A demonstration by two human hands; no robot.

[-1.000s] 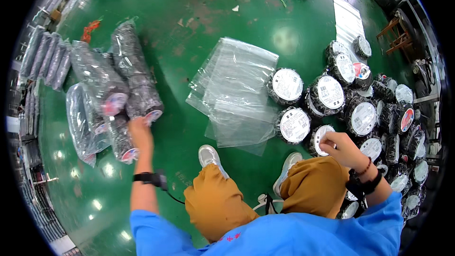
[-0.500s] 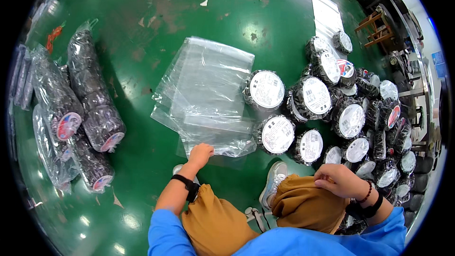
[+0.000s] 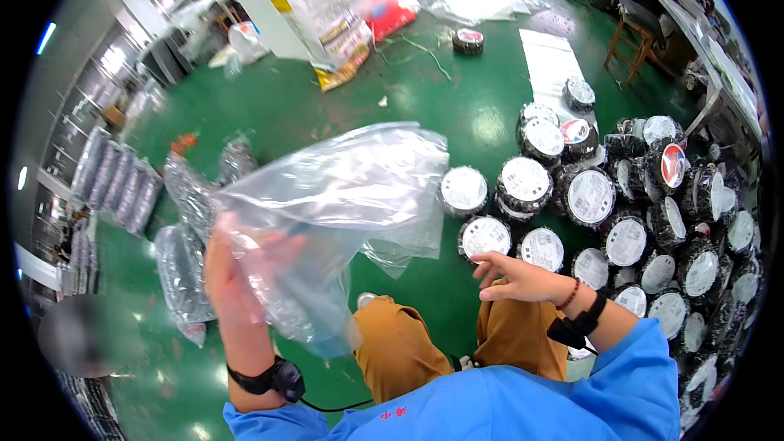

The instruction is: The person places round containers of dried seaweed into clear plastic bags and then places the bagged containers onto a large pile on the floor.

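Left grip: The left grip is partly covered by clear plastic and blurred; whether its fingers are clamped on the film or spread behind it cannot be told.
Clear bag: The large, creased clear bag is held up at the left grip, draped across its fingers and fanned forward and to its right, above the green floor. Its far side is brought near the right grip but is not touched by it.
Right grip: The right grip is empty, with thumb and fingers parted, and is held above the right knee, to the right of the bag.
Film handling: The bag is best steadied by one edge at the left grip, and its loose side best taken lightly by the right. Thin film may cling to itself, so the layers should be parted gently and creases smoothed out.
Round packs: Dark round packs with white labels are set just beyond the right grip; many more are heaped to its right.
Wrapped tubes: Long dark tubes in film are laid beyond and to the left of the left grip.
Printed sack: A large printed sack is placed well beyond both grips.
Stool: A wooden stool is seen far beyond the right grip, beside a long tabletop.
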